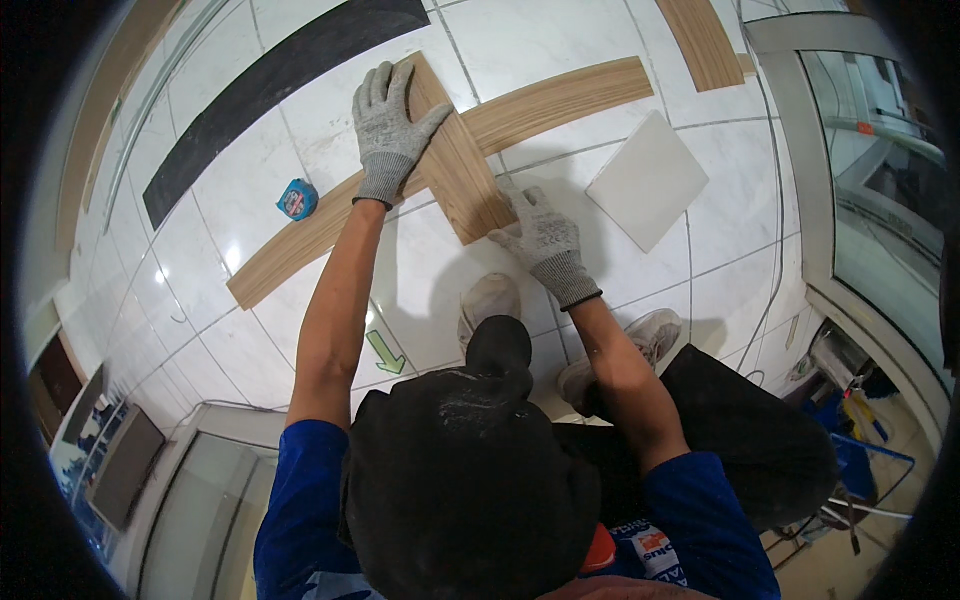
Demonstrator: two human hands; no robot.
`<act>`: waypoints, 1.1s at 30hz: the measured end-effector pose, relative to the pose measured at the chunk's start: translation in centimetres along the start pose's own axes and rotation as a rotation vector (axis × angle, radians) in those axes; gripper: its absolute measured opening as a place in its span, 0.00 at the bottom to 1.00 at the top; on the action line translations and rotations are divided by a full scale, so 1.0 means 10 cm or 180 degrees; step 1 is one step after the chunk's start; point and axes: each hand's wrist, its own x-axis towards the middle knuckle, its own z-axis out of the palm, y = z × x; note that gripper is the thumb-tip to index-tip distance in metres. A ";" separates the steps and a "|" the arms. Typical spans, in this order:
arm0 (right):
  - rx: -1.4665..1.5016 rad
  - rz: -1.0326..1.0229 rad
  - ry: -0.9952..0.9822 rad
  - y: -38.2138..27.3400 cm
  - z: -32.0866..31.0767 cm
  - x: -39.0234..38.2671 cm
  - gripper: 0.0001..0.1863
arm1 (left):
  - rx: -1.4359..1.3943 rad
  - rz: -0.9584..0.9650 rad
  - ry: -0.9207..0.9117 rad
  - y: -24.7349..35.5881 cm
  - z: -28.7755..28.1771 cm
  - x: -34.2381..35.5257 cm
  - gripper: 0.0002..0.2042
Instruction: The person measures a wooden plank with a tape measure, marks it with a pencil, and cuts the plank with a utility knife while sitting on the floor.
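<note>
A short wood-grain plank (463, 185) lies crosswise over a longer wood-grain strip (560, 103) on the tiled floor. My left hand (386, 125), in a grey knit glove, rests along the short plank's left edge near its far end. Its fingers are stretched out and its thumb lies over the plank. At the near right corner, my gloved right hand (545, 235) grips the same plank, thumb by the near end and fingers at the right edge. The undersides of those fingers are hidden. A blue tape measure (297, 200) sits left of my left hand.
A dark curved strip (270, 95) lies at the far left. To the right are a pale square tile (650, 182), another wood-grain board (703, 45) and a thin cable (778, 200). A metal-framed glass door (815, 150) stands at right. My shoes (490, 305) are close below the plank.
</note>
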 end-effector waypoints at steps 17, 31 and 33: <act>-0.0152 -0.0106 0.0091 0.06 0.03 -0.03 0.39 | -0.0028 -0.0051 0.0018 0.05 0.00 -0.01 0.41; -0.0048 -0.0068 0.0038 0.03 0.03 -0.03 0.37 | 0.0030 -0.0004 0.0038 0.01 0.03 -0.01 0.42; -0.0008 -0.0072 0.0036 0.02 0.02 -0.04 0.36 | 0.0032 -0.0003 0.0035 0.00 0.02 -0.01 0.42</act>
